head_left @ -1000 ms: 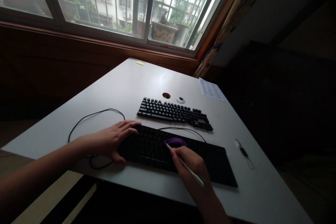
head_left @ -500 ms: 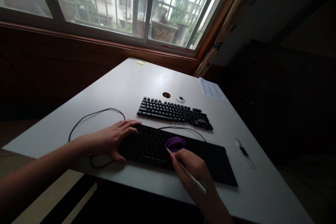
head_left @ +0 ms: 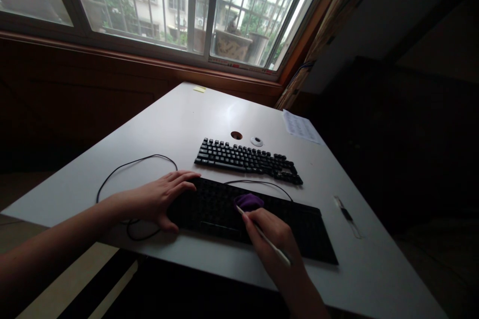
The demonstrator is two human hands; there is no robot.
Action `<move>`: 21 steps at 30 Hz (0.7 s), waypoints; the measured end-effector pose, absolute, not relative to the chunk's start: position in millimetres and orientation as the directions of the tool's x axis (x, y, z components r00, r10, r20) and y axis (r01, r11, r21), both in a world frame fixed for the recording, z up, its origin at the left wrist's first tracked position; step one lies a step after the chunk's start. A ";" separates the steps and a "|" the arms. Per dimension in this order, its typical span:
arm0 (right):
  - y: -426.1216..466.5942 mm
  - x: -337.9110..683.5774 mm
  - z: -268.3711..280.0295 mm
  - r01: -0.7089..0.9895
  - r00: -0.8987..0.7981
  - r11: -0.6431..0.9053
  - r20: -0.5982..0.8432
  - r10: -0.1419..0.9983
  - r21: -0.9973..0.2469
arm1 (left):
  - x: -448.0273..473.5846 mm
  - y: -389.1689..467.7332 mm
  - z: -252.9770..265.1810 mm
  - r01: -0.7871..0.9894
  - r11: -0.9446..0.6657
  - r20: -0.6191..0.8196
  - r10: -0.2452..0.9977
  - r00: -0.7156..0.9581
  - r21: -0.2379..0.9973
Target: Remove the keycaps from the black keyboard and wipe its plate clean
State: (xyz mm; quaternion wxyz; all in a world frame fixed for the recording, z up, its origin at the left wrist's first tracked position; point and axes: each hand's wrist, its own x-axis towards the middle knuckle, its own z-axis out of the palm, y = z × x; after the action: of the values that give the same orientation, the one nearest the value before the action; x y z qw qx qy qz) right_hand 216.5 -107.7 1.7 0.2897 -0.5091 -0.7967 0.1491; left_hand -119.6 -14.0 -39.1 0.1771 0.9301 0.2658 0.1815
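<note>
A black keyboard (head_left: 220,209) with its keycaps off lies along the front of the table. My left hand (head_left: 162,199) spans its left end, fingers at the back edge and thumb at the front edge, gripping it. In my right hand (head_left: 271,232) is a thin white stick (head_left: 275,248), held like a pen over the middle of the keyboard. A purple cloth (head_left: 249,202) is at the stick's tip, against the keyboard. Whether the cloth is wrapped on the tip I cannot tell. Behind lie black keycaps (head_left: 243,159), set out in keyboard order.
The white table (head_left: 157,129) carries a black cable (head_left: 130,160) looping at the left. A round hole (head_left: 236,135) and its white ring cover (head_left: 256,141) are behind the keycaps. A small tool (head_left: 346,214) lies at right, paper sheets (head_left: 301,125) at the far right edge.
The stick and the purple cloth have shifted very slightly with my right hand. My left hand keeps its place on the keyboard. The whole view has drifted a little.
</note>
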 end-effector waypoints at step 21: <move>-111.1 216.3 -0.5 0.730 -0.340 0.459 0.313 0.887 -0.506 | -118.9 -14.1 -38.5 0.438 -0.803 0.234 0.554 0.799 0.404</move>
State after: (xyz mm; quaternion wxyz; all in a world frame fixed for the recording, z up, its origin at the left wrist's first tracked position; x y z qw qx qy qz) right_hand 216.3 -111.1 -0.5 0.2807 -0.5013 -0.8065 0.1394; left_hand -118.9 -14.1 -38.5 0.1669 0.9336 0.2656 0.1730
